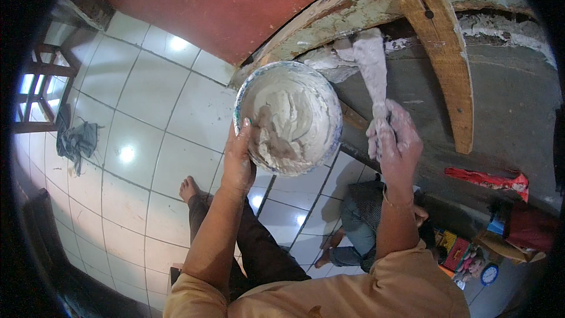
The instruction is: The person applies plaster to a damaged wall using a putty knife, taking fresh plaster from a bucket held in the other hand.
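My left hand grips the near left rim of a round bowl, thumb over the inside. Thick, whitish wet plaster coats its inside. My right hand, smeared white, is closed on a plaster-coated strip, narrow at the fingers and flaring toward its far end. The coating hides whether it is a putty knife or soaked fibre. Its wide end meets the rough white edge along a dark gap beneath the curved, flaking border.
A wooden bracket juts across the grey panel right of my right hand. A red wall rises ahead. Below, another person sits near my legs on white tiles. A grey cloth lies left.
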Motion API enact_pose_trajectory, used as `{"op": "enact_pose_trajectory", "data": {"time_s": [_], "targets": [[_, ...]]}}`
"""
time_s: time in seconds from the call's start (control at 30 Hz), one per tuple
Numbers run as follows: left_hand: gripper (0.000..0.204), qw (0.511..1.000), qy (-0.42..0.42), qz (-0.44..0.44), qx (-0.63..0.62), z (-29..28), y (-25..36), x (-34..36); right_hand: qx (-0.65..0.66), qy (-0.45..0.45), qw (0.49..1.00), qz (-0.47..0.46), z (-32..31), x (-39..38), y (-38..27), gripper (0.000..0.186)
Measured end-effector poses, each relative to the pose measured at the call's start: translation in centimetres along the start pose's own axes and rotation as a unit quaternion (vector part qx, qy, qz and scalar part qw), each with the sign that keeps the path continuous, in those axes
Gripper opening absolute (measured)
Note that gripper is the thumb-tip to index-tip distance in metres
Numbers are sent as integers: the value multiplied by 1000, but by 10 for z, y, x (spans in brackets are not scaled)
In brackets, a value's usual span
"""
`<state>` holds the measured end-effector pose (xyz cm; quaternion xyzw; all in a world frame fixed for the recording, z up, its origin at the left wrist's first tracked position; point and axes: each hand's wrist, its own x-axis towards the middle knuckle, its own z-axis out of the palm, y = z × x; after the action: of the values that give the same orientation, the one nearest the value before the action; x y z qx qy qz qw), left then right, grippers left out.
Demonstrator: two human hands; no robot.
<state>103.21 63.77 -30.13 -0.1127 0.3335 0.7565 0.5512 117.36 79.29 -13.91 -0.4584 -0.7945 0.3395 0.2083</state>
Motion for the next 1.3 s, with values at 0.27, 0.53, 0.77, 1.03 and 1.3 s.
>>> {"op": "enact_pose_trajectory", "data": {"time_s": [0.27,0.53,0.77,1.03,1.3], "targets": [[57,1000,-4,5,13,-5,-1,2,-23,5,999,21,-23,-5,15,32],[59,1000,3,11,11,-1,2,-2,74,7,996,40,-6,3,-16,32],[57,1000,17,4,-1,-1,1,-2,-96,40,993,-54,-26,-18,1,33],[56,1000,24,4,-18,-2,-2,-3,-345,81,854,-380,-7,15,23,45],[57,1000,8,1,-21,-9,-11,2,-551,63,803,-219,-8,25,15,61]]}}
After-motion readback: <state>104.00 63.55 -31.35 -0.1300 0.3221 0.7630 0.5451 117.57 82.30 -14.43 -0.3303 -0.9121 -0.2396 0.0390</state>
